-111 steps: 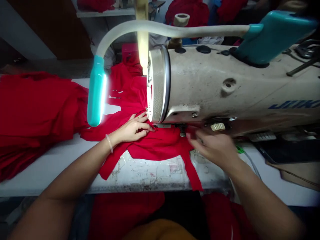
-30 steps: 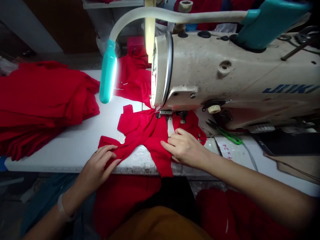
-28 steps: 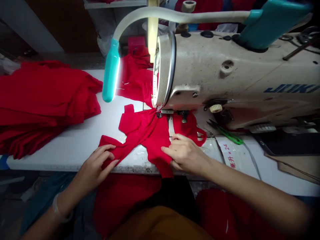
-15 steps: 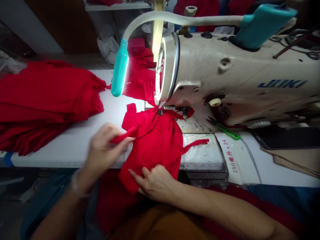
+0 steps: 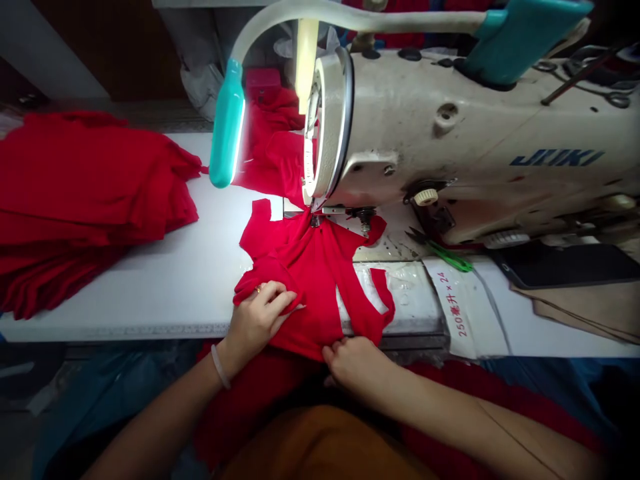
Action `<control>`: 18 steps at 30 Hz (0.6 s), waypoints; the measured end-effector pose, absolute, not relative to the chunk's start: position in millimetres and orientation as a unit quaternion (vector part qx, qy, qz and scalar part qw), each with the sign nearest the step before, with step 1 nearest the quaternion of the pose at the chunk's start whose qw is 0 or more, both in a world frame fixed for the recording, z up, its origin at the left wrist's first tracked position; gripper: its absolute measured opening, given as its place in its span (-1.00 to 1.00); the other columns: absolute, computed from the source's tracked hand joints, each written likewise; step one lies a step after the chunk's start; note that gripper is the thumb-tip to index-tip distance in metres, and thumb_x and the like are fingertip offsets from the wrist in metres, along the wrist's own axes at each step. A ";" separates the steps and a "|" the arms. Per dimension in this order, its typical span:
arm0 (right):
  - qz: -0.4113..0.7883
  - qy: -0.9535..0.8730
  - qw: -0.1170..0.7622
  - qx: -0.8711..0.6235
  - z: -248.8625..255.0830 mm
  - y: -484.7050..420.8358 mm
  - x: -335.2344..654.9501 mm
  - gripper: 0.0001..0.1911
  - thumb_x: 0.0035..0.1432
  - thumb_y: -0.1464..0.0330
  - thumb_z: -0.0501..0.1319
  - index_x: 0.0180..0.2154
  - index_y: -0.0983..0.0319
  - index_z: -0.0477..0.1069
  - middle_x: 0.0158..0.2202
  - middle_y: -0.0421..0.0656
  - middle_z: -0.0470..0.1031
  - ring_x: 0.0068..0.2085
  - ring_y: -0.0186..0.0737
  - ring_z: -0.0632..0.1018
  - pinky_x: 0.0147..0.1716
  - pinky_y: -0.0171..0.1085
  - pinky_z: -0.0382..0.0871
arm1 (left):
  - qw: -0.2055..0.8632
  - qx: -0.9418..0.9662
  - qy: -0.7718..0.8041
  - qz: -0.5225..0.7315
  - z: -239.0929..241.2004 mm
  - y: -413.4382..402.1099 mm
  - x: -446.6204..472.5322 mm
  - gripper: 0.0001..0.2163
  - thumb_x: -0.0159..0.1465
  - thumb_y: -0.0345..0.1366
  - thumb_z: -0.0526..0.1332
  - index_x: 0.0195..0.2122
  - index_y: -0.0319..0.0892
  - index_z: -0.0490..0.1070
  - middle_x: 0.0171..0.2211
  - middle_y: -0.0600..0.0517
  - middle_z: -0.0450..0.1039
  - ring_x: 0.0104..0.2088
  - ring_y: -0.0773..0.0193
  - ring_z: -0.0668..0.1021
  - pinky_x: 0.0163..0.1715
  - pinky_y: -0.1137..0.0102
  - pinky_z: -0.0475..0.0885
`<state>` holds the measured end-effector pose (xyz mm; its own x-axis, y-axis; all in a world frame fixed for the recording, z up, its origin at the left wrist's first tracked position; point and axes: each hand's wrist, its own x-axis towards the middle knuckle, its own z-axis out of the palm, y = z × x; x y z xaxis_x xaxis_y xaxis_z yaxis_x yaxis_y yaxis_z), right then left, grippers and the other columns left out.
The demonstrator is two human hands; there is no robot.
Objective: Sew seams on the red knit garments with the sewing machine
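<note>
The person's left hand [image 5: 257, 325] is curling over a fold of the red knit garment [image 5: 313, 287], with the fingers bending down and gathering the cloth. A thin bangle [image 5: 219, 367] is sitting on that wrist. The right hand [image 5: 353, 363] is holding the lower edge of the same garment near the front edge of the white bench [image 5: 150, 293]; its fingers are pressing together on the cloth, as a pinch, but the thumb is partly hidden, so I cannot tell the exact grip.

The garment is lying on the bench in front of the cream JUKI sewing machine [image 5: 450, 127], and its upper part is reaching to the presser foot [image 5: 365, 217]. Two narrow strips of the garment are lying over a clear plastic sheet [image 5: 395, 287] at the right side.

To the left, a pile of red fabric [image 5: 80, 200] is lying on the bench, and a teal lamp [image 5: 227, 127] is hanging over it on a bent arm. On the right, green-handled snips [image 5: 450, 257] are lying beside a printed paper label [image 5: 460, 307], and a black phone [image 5: 565, 265] is resting further right.
</note>
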<state>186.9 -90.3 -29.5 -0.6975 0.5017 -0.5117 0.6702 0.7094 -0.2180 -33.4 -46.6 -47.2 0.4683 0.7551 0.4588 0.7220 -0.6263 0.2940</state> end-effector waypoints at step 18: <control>-0.036 0.882 -0.396 0.253 -34.3 -93.1 173.2 -0.85 0.27 0.39 0.25 -0.16 0.35 0.47 -0.37 -0.08 0.53 -0.22 -0.19 0.56 -0.23 -0.20 0.50 | -0.051 0.880 0.425 0.205 -55.1 -56.0 -4.1 -0.73 0.45 -0.38 0.08 0.11 -0.21 0.43 -0.43 0.02 0.48 -0.48 0.29 0.45 -0.44 0.33 0.21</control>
